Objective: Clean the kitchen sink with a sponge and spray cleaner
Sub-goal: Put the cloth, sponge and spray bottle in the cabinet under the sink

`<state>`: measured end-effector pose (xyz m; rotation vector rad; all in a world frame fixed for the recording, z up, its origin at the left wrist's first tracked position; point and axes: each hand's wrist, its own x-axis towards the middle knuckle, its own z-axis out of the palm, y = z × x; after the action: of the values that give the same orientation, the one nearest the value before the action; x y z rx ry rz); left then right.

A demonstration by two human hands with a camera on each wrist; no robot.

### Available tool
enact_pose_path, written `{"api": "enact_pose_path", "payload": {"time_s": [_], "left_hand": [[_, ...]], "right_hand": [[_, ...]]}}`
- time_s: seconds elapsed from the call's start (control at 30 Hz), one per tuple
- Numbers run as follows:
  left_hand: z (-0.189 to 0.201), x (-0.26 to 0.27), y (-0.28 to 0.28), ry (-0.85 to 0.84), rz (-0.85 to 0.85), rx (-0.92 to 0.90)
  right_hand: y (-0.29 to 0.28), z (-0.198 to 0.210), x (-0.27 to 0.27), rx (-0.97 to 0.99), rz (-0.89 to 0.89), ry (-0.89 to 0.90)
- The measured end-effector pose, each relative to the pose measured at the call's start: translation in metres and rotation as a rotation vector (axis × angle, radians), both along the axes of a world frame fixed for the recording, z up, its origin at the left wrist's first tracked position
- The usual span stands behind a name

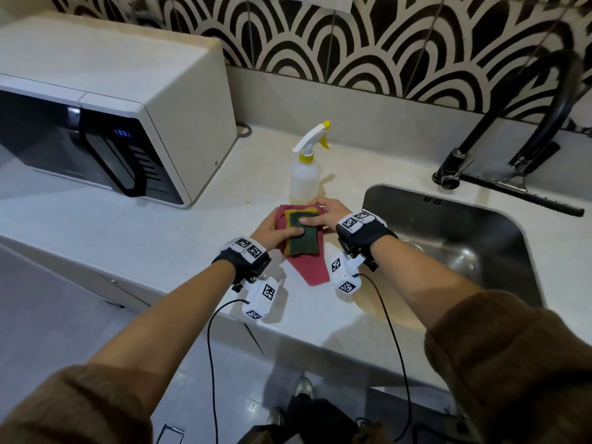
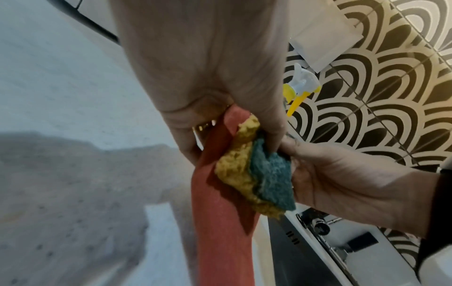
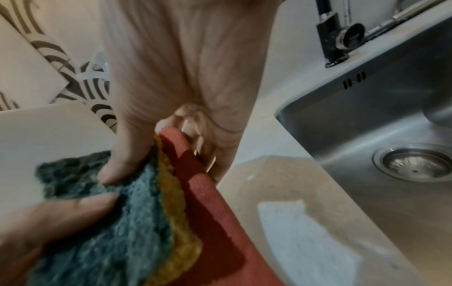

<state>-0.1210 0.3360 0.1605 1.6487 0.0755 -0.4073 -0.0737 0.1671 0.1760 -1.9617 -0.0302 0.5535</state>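
From the head view I see my left hand (image 1: 272, 230) and right hand (image 1: 326, 213) both pinching the green-and-yellow sponge (image 1: 301, 232) and red cloth (image 1: 309, 267) on the desk (image 1: 192, 225), just in front of the spray bottle (image 1: 306, 168), left of the sink (image 1: 448, 232). In the left wrist view my left grip's thumb (image 2: 271, 123) presses the sponge (image 2: 257, 170) against the cloth (image 2: 220, 222). In the right wrist view my right grip's thumb (image 3: 127, 154) clamps the sponge (image 3: 117, 232) and cloth (image 3: 215, 222) together beside the sink (image 3: 379, 135).

Pale speckled tabletop (image 1: 192, 225) carrying a white microwave (image 1: 105, 123) at left and an upright spray bottle (image 1: 306, 174) near centre; a steel sink (image 1: 480, 232) sitting recessed at right, with a black faucet (image 1: 455, 168) and a squeegee (image 1: 525, 195) lying behind its rim.
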Motion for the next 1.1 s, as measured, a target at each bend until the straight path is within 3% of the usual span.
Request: {"api": "enact_pose_path", "payload": {"time_s": [0.13, 0.2, 0.33, 0.6, 0.77, 1.1], "left_hand": [[0.009, 0.010, -0.005, -0.037, 0.142, -0.001], [0.012, 0.016, -0.005, -0.040, 0.203, -0.020], [0.011, 0.024, 0.003, -0.017, 0.249, -0.016], [-0.002, 0.027, 0.012, -0.023, 0.299, 0.024], [-0.004, 0.031, 0.011, -0.034, 0.309, 0.017], [0.005, 0.021, -0.002, -0.153, 0.290, 0.077]], "right_hand": [[0.014, 0.016, 0.011, -0.022, -0.254, -0.040], [0.024, 0.022, 0.017, -0.108, -0.367, -0.130], [0.036, 0.041, 0.028, -0.077, -0.569, -0.297], [0.047, 0.053, 0.062, -0.085, -0.491, -0.481], [0.052, 0.059, 0.077, -0.055, -0.436, -0.371], [0.023, 0.068, 0.042, -0.028, -0.390, -0.461]]}}
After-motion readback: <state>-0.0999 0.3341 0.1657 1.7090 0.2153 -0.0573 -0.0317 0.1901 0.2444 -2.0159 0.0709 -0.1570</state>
